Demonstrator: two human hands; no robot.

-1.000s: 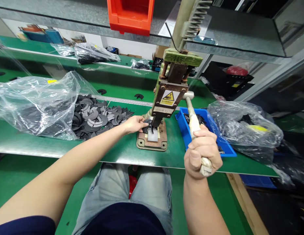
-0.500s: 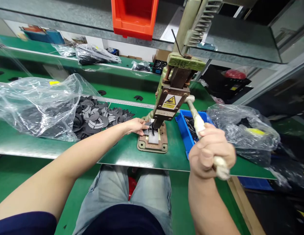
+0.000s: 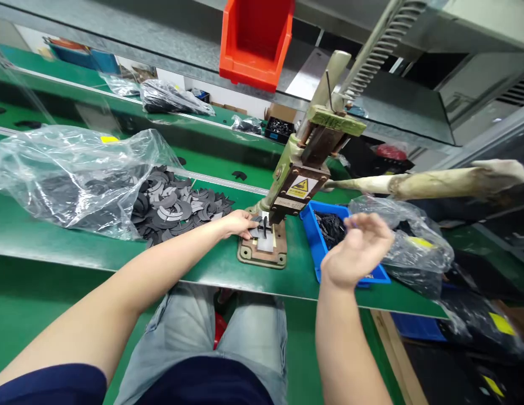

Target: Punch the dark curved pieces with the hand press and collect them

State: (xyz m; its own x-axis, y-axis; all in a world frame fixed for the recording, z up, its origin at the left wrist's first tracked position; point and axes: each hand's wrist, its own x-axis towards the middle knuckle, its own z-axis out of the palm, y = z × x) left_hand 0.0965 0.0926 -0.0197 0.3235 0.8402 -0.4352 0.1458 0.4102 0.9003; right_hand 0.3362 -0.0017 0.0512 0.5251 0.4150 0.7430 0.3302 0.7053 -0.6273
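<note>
My left hand [image 3: 240, 224] pinches a dark grey curved flat piece [image 3: 255, 229] at the base of a green hand press [image 3: 298, 174]. A small black curved part [image 3: 265, 227] stands on the light metal plate [image 3: 265, 243] of the press, beside my fingertips. My right hand [image 3: 358, 247] is off the lever, raised over a blue bin [image 3: 314, 242] of small black parts, its fingers loosely curled and apart. Above and to the right of that hand, the wrapped press lever [image 3: 434, 183] points out to the right. The ram is up, clear of the plate.
Left of the press lies a heap of grey curved pieces [image 3: 173, 208], spilling from a clear plastic bag [image 3: 76, 180]. Another plastic bag [image 3: 417, 253] sits right of the blue bin. An orange bin [image 3: 257, 50] is on the shelf above, and a conveyor [image 3: 211, 152] runs behind.
My right hand has let go of the lever and moved over the blue bin. The lever has swung up and the ram has risen. My left hand stays at the press base.
</note>
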